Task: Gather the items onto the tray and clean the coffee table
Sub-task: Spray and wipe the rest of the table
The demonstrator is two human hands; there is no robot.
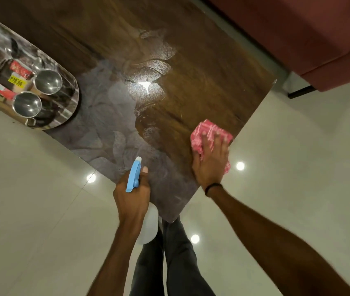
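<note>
A dark wooden coffee table [201,92] fills the upper middle, with wet streaks and a dull sprayed patch on its near half. My right hand [210,163] presses a pink checked cloth [207,130] flat on the table near its right edge. My left hand [132,193] grips a spray bottle [134,175] with a blue trigger head and a clear body, held over the near corner. A shiny oval steel tray [71,99] sits at the left end of the table. It carries two steel cups [47,81] and some red packets [19,71].
A maroon sofa [298,39] stands beyond the table at the upper right, with a black leg on the floor. Pale glossy floor tiles [31,199] surround the table. My legs in dark trousers [169,259] stand at the table's near corner.
</note>
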